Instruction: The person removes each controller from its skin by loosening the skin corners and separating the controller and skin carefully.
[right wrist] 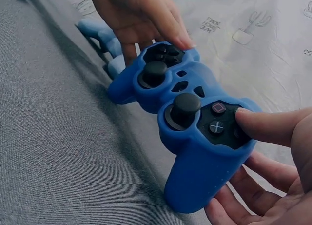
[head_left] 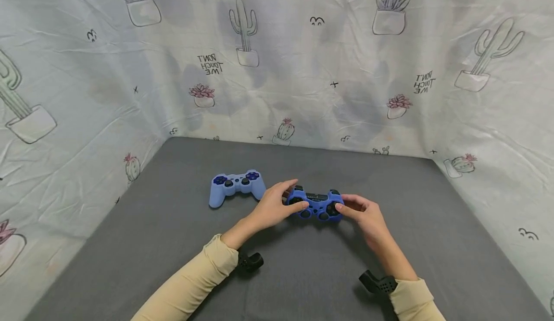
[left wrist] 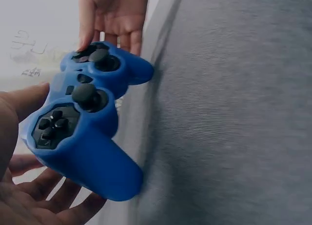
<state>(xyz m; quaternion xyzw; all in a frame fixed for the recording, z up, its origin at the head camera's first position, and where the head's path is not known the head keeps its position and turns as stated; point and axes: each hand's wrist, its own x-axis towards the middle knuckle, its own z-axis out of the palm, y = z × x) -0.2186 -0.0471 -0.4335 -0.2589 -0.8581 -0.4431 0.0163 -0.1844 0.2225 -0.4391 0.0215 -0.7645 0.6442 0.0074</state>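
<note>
A black game controller in a dark blue sleeve point(head_left: 319, 207) is held between both hands, tilted so its top edge with the shoulder buttons shows in the head view. My left hand point(head_left: 273, 204) grips its left end, thumb on the front face and fingers behind. At the other end my right hand point(head_left: 367, 217) grips it, the thumb over the symbol buttons and the fingers underneath. Both thumbsticks and the left cross buttons show in the left wrist view. A light blue controller point(head_left: 237, 186) lies on the table just left of my left hand, its right grip close by that hand.
The grey cloth-covered table point(head_left: 182, 253) spreads around the hands. A pale curtain with cactus prints point(head_left: 294, 70) encloses it at the back and both sides. Black bands with small devices point(head_left: 378, 283) sit on both wrists.
</note>
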